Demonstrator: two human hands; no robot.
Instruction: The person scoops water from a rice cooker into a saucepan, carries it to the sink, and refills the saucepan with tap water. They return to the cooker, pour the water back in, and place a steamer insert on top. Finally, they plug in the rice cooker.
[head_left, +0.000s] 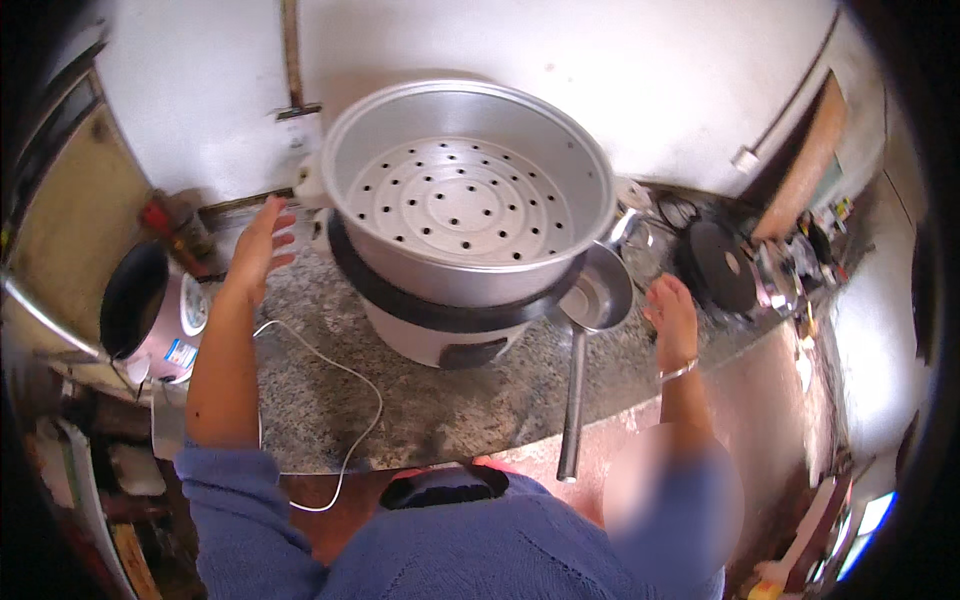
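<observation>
An aluminum steamer pot with a perforated base sits on a white rice cooker with a black rim, on the stone counter. Left of it, my left hand is raised with fingers apart, holding nothing, near the steamer's white side handle. My right hand is to the right of the cooker, empty, its fingers slightly bent and apart. Between that hand and the cooker lies a metal ladle or small saucepan, its long handle reaching past the counter's front edge.
A pink rice cooker with a dark interior stands at the left. A white cord runs over the speckled counter and its front edge. A round black appliance and metal items are at the right. A wall socket is behind.
</observation>
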